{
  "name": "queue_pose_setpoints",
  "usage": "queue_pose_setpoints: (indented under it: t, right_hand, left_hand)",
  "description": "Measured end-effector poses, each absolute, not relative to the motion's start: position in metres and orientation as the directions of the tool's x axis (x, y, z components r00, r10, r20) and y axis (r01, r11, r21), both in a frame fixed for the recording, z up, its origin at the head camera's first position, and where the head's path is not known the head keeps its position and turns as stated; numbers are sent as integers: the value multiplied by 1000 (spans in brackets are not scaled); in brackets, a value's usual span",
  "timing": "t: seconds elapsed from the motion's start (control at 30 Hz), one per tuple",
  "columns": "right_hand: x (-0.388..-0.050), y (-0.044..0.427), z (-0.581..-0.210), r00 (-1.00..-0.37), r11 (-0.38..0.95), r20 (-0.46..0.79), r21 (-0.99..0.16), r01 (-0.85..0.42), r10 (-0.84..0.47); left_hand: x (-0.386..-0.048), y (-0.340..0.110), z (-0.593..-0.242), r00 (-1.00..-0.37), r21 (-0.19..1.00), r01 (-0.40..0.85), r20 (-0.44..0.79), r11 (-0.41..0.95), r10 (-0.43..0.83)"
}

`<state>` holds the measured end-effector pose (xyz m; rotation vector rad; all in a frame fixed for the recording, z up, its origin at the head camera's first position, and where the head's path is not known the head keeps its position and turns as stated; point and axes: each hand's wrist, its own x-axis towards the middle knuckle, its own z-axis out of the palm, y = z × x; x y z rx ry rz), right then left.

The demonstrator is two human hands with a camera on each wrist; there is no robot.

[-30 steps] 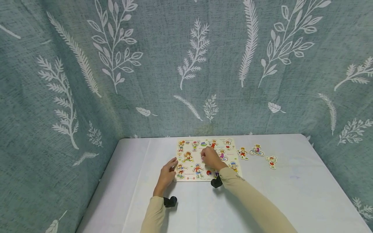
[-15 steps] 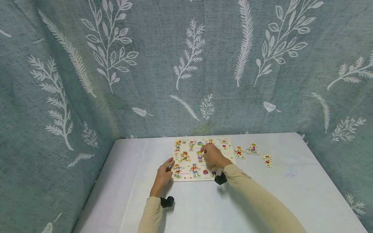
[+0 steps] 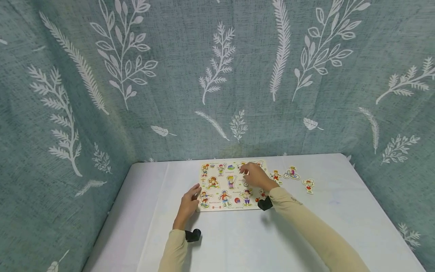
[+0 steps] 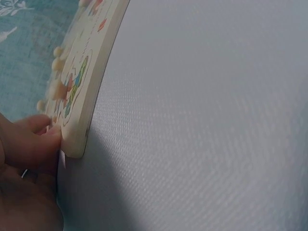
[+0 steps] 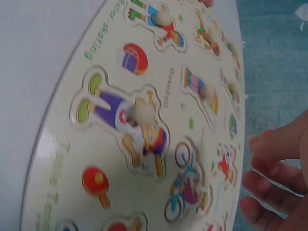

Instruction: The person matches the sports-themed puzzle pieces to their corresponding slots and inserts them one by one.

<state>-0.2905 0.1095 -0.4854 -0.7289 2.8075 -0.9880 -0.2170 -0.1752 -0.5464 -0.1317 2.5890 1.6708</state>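
A wooden knob puzzle board with sports figures lies on the table. My left hand rests at its left edge; in the left wrist view, thumb and finger touch the board's side. Above the board's right part hovers my right hand, fingers spread and slightly bent, holding nothing. A batter piece sits in the middle row, left of that hand. In the right wrist view, a printed cyclist without a knob shows in its slot. Several knobbed figures, like the one in purple trousers, sit in place.
To the right of the board lie three loose pieces: a footballer, a cyclist and a tennis player. A white cloth covers the table. A green leaf-patterned curtain hangs behind and at both sides.
My right hand has drawn away from the batter piece toward the right and back, leaving it uncovered in the board. My left hand has stayed at the edge. The head view has shifted slightly.
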Motion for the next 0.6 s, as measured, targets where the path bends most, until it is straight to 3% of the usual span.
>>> queue_pose_setpoints:
  t: [0.37, 0.6]
  right_hand:
    - [-295, 150, -482, -887, 700, 139, -566, -436, -440]
    - [-299, 172, -483, -910, 758, 102, -520, -394, -402]
  left_hand:
    - [-217, -174, -552, -993, 901, -114, -103, 420, -50]
    - [-219, -175, -549, -994, 894, -108, -93, 435, -56]
